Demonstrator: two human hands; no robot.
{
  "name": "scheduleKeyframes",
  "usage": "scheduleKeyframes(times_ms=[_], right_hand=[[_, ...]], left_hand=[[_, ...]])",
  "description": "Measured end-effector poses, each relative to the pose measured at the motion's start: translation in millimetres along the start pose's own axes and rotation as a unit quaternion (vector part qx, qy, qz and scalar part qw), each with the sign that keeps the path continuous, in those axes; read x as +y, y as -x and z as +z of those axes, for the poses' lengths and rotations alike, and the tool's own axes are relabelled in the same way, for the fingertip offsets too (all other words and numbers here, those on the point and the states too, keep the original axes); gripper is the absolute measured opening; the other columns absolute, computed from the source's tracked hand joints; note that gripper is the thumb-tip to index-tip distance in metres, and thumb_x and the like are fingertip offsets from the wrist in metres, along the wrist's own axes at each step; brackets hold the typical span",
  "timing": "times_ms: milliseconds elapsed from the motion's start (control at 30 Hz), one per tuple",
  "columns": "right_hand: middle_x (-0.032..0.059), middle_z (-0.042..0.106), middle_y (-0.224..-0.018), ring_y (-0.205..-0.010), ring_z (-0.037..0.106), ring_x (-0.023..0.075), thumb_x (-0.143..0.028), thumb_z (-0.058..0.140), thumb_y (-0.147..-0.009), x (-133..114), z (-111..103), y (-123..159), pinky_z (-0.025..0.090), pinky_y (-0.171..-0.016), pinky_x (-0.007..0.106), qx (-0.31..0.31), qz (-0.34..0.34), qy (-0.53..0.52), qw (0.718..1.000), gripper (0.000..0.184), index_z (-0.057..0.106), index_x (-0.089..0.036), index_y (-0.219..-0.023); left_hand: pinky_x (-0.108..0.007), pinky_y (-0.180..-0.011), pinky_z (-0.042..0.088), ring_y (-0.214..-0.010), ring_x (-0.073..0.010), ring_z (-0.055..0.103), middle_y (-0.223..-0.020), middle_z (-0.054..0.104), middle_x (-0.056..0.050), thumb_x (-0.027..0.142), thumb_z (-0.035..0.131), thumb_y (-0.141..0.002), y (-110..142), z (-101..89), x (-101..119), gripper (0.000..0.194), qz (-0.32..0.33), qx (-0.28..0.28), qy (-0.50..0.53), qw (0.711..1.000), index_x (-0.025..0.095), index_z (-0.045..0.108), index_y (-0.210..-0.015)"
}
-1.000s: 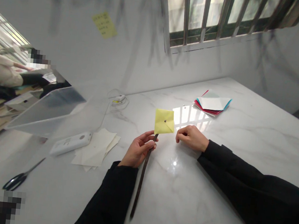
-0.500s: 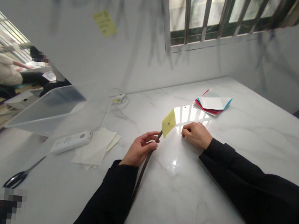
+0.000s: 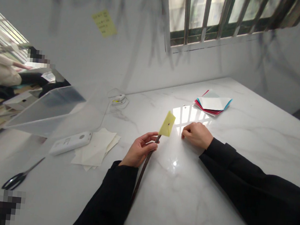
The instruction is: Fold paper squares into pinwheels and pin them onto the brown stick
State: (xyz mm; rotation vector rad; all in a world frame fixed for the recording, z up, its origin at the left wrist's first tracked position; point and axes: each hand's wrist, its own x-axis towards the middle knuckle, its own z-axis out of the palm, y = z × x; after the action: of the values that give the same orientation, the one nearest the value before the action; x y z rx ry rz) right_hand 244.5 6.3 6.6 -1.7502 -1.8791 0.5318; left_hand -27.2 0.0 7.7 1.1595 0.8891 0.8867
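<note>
Matt paper piece (image 3: 166, 125), glossy tabletop (image 3: 184, 193)

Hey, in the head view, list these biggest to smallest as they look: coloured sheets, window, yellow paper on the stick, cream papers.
1. Window
2. Cream papers
3. Coloured sheets
4. Yellow paper on the stick, seen at a slant

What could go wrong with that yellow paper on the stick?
The yellow paper seems fastened at one dark spot, so it might tear or come loose there.

The left hand holds the stick close below the paper, so it could brush or crease the edge.

The right hand is nearby; a careless move might knock the paper.
</note>
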Motion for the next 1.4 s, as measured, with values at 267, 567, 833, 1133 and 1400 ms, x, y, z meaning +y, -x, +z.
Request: scheduleKeyframes(times_ms=[267,567,833,1133,1400], right_hand=[[0.0029,0.066,-0.065,-0.062,0.054,0.0171,-0.021,0.053,-0.082,2,3,-2,0.032,-0.064,0.029,-0.016,0.000,0.022,1.000,0.026,0.078,-0.020,-0.089],[-0.0070,0.056,-0.058,-0.055,0.052,0.0161,-0.018,0.049,-0.081,-4,-2,3,0.040,-0.066,0.027,0.105,-0.049,-0.040,0.993,0.088,0.027,-0.017,-0.165],[0.0070,0.070,-0.071,-0.067,0.059,0.0196,-0.024,0.054,-0.083,4,-5,-2,0.035,-0.064,0.030,0.021,0.027,0.095,0.995,0.025,0.079,-0.021,-0.081],[0.0023,0.064,-0.065,-0.062,0.055,0.0172,-0.021,0.049,-0.084,0,-9,0,0.034,-0.065,0.029,0.051,-0.032,0.067,0.996,0.037,0.079,-0.020,-0.107],[0.0051,0.070,-0.071,-0.065,0.057,0.0179,-0.023,0.051,-0.084,-1,-9,-1,0.031,-0.064,0.029,0.014,0.002,0.082,0.997,0.024,0.075,-0.022,-0.081]], left_hand=[[-0.022,-0.064,0.041,-0.067,-0.0079,0.055,-0.094,0.070,-0.004,0.029,0.091,-0.070,-1,-0.5,-1,0.049,-0.005,-0.002,0.007,1.000,0.021,0.076,-0.115],[-0.024,-0.066,0.042,-0.068,-0.0089,0.056,-0.092,0.070,-0.004,0.027,0.090,-0.070,-2,0.0,-2,0.048,-0.013,-0.016,-0.009,1.000,0.020,0.076,-0.115],[-0.023,-0.063,0.041,-0.066,-0.0085,0.055,-0.091,0.070,-0.004,0.025,0.090,-0.070,-1,-2.8,-3,0.048,0.000,-0.005,0.026,1.000,0.019,0.075,-0.114],[-0.023,-0.062,0.042,-0.066,-0.0088,0.056,-0.090,0.070,-0.005,0.026,0.091,-0.068,-2,-1.8,-3,0.049,-0.007,-0.020,0.013,1.000,0.019,0.075,-0.114],[-0.023,-0.062,0.041,-0.066,-0.0087,0.056,-0.088,0.068,-0.004,0.027,0.091,-0.069,0,0.8,2,0.048,-0.004,-0.016,0.015,1.000,0.020,0.076,-0.114]])
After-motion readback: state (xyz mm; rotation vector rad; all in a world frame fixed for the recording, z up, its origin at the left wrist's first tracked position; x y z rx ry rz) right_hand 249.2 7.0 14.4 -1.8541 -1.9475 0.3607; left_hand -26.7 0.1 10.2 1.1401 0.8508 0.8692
